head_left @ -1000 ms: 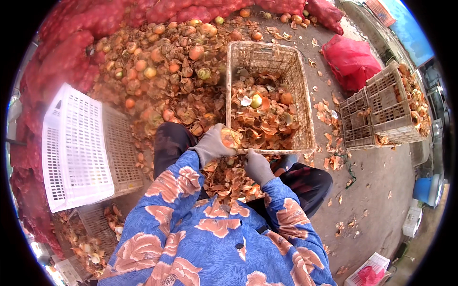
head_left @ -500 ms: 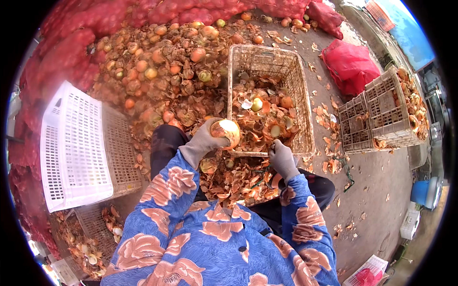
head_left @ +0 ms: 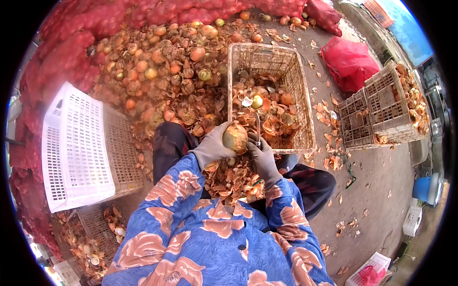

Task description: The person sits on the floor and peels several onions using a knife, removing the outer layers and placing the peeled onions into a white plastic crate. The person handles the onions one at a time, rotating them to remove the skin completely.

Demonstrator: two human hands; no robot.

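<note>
In grey gloves, both of my hands meet in front of my knees. My left hand (head_left: 213, 145) is closed around the left side of a large yellow onion (head_left: 235, 138) with dry brown skin. At the onion's right side is my right hand (head_left: 263, 159), closed on a small knife (head_left: 258, 127) whose thin metal blade points up and away from me; its handle is hidden in the fingers. Just beyond the hands stands a dirty plastic crate (head_left: 309, 121), holding loose skins and some onions.
A large heap of onions (head_left: 150, 74) spreads ahead on the left, backed by red mesh sacks (head_left: 71, 52). A white crate (head_left: 78, 148) stands at left. Stacked crates (head_left: 377, 112) of skins and a red sack (head_left: 349, 64) are at right. Skins litter the ground between my legs.
My right hand has risen and moved left to the onion, and the knife blade now shows. My left hand has shifted slightly right and turned the onion.
</note>
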